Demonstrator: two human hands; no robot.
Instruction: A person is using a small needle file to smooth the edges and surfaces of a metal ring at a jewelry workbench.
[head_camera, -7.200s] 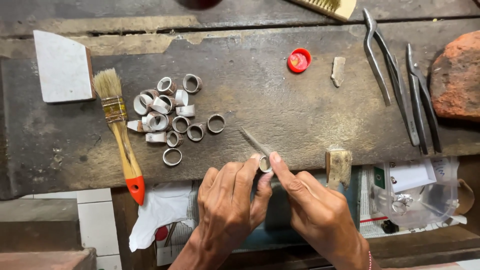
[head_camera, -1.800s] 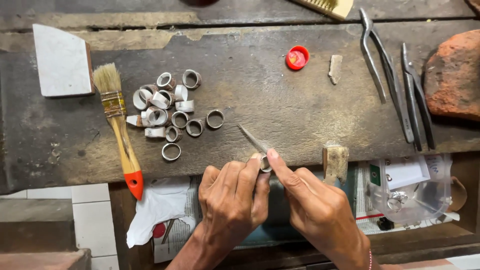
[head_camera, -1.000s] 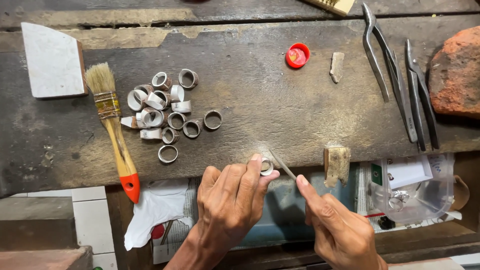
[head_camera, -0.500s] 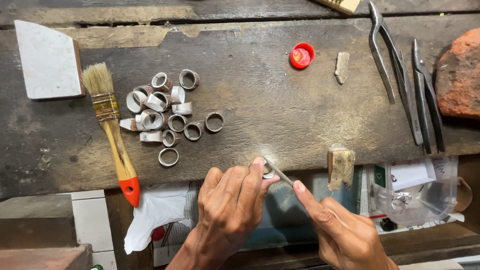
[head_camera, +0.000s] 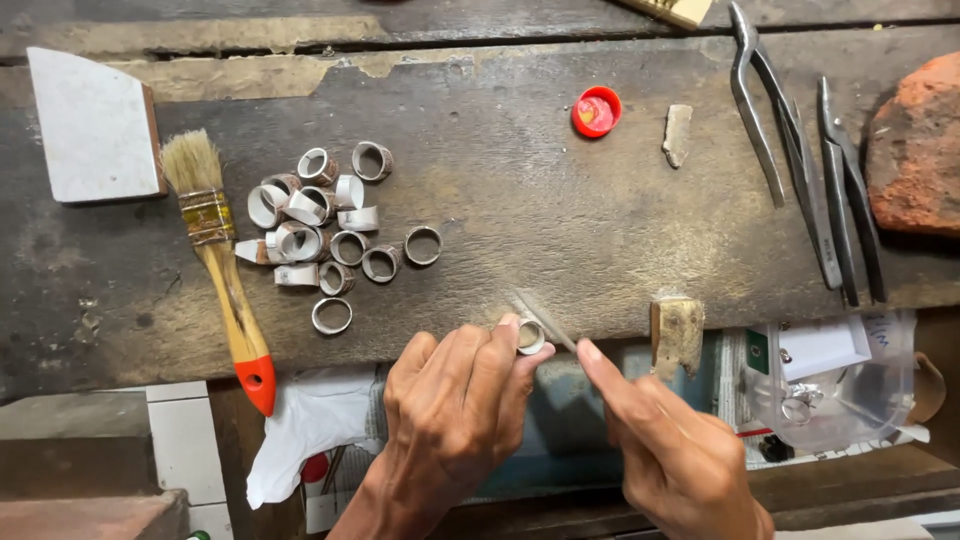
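Ring (head_camera: 530, 336), small and silvery, sits pinched in the left hand's (head_camera: 455, 410) fingers (head_camera: 500, 350) at the worktop's (head_camera: 560, 220) front edge. Right hand (head_camera: 680, 460) grips a thin file (head_camera: 545, 318) laid across it. Short, light strokes suit best. Wooden peg (head_camera: 677, 333) stands close right; loose rings (head_camera: 330, 235) lie well clear.

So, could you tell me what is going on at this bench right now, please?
A person is working a small metal ring at the front edge of a worn wooden bench. The left hand pinches the ring, while the right hand holds a thin file against it. A cluster of similar rings lies further back on the bench beside a paintbrush. Pliers and a red cap lie further off.
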